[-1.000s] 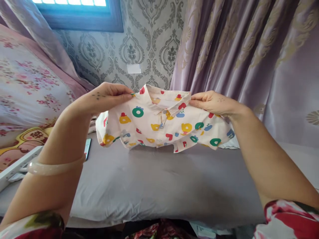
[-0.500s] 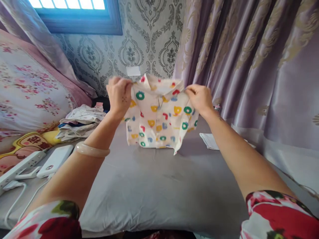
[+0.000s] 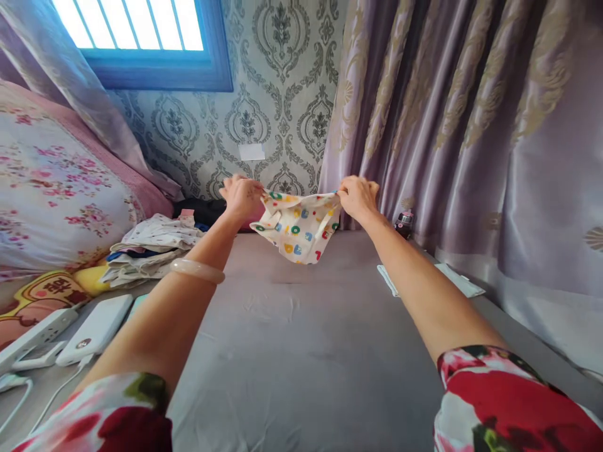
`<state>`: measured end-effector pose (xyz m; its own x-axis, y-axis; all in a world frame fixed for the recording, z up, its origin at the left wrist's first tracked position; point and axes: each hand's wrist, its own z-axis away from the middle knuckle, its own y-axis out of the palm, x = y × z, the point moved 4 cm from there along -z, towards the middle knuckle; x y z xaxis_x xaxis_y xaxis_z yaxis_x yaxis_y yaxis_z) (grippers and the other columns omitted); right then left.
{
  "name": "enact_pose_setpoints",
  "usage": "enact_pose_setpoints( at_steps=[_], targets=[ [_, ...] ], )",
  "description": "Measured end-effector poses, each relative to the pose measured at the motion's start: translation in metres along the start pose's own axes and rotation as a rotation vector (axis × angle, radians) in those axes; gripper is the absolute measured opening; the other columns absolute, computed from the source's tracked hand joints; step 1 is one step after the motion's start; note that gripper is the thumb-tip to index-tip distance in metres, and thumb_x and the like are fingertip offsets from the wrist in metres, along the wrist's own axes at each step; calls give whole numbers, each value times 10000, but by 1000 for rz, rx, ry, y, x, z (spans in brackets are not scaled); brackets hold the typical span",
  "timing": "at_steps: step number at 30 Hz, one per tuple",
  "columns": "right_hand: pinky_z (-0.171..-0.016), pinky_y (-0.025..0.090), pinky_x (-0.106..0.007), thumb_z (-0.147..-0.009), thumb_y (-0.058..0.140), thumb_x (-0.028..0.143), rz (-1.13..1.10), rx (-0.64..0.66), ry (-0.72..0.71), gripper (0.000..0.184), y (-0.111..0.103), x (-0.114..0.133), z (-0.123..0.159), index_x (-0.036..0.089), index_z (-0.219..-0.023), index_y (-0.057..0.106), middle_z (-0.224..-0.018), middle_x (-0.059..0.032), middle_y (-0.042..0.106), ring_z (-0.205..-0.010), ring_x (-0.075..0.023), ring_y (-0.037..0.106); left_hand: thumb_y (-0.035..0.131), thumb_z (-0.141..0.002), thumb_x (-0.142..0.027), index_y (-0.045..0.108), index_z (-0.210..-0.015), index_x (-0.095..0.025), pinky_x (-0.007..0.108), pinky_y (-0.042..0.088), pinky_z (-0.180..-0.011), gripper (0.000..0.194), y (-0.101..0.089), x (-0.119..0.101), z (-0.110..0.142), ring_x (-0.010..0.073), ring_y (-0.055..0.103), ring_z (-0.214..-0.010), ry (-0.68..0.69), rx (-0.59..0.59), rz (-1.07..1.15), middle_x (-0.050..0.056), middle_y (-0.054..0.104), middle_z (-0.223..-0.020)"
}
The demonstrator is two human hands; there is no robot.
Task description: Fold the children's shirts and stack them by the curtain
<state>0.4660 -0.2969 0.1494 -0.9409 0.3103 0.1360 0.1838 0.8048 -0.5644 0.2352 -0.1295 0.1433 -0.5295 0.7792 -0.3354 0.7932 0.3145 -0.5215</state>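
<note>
My left hand [image 3: 242, 199] pinches 1 end of shirt [image 3: 301, 229], my right hand [image 3: 358, 199] other; shirt hangs between, over bed's [image 3: 301, 339] far part, likely gripped at 2 ends so it spreads, not bunches.

your left sleeve [image 3: 108, 414]: white, red blooms, green patch | your right sleeve [image 3: 509, 402]: same floral print, dark hem edging | your bangle [image 3: 196, 270]: smooth, milky-pale, on left forearm | your left hand [image 3: 242, 198]: small dots on back, blurred
</note>
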Motion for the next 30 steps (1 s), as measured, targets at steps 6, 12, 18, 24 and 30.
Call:
enact_pose_setpoints(
  at_steps=[6,12,18,24,30],
  targets=[
    [-892,321,-431,-899,462,180,41,5,40,224,-3,9,-5,201,-874,684,-1053,-107,634,-1014,-279,488,553,-829,-295,723,-892,-274,529,321,-941,183,-7,-12,-8,350,440,-1121,49,-56,30,107,579,-1060],
    [-877,336,-425,-927,464,224,56,-70,45,243,-12,14,-15,192,-913,705,-1099,-117,612,-1037,-287,481,526,-846,-310,721,-934,-258,542,314,-940,220,-9,-2,-14,362,433,-1118,-74,-111,-1,117,566,-1062],
    [-882,340,-425,-929,483,218,40,-26,21,253,-10,19,-28,211,-897,734,-1057,-97,612,-1033,-276,489,569,-830,-292,732,-878,-264,539,320,-938,172,-5,0,-24,359,439,-1121,-46,-77,1,115,568,-1056],
    [-860,357,-405,-900,569,225,21,-7,95,190,-1,4,-29,207,-902,758,-1092,-109,626,-1049,-273,496,577,-832,-319,745,-933,-262,561,343,-920,204,1,8,-22,387,459,-1121,-139,-89,-13,133,575,-1078],
    [-893,351,-409,-950,500,246,21,-101,115,238,-8,8,-26,202,-965,733,-1128,-102,605,-1077,-268,486,493,-886,-328,734,-1023,-278,526,331,-956,282,-5,3,-27,344,458,-1168,-59,-184,-75,112,592,-1137]
  ],
)
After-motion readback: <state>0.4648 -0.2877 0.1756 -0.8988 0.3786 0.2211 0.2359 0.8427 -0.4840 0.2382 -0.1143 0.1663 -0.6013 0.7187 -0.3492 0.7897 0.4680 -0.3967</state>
